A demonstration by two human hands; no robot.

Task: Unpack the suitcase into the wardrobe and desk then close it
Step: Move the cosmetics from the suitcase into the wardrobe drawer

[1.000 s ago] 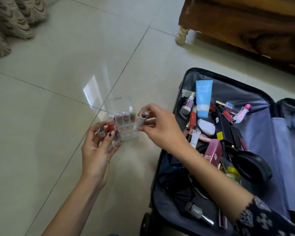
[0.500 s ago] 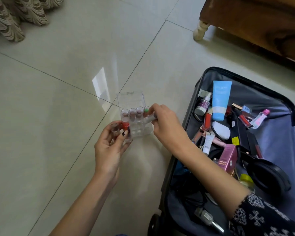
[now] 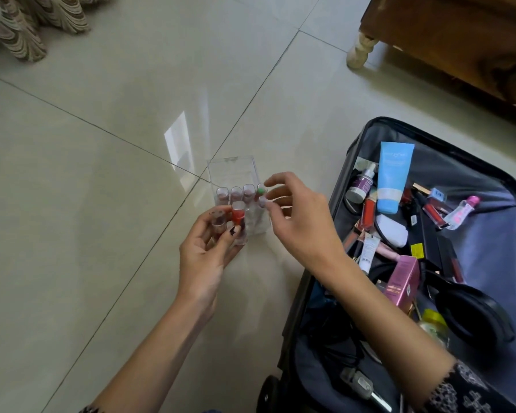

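A clear plastic organiser box stands on the floor tiles with several lipstick tubes upright in it. My left hand grips a bunch of clear-capped lipstick tubes, one of them red, just in front of the box. My right hand hovers at the box's right side, fingers spread, fingertips by a pale-capped tube standing in the box. The open suitcase lies to the right, full of cosmetics.
In the suitcase lie a blue tube, a purple spray bottle, a pink box, black headphones and a cable. A wooden furniture piece with a cream leg stands at the back right. Curtain folds hang at the back left.
My right hand has set its tube into the box and spread its fingers. The left hand keeps hold of its tubes. The view has shifted left.
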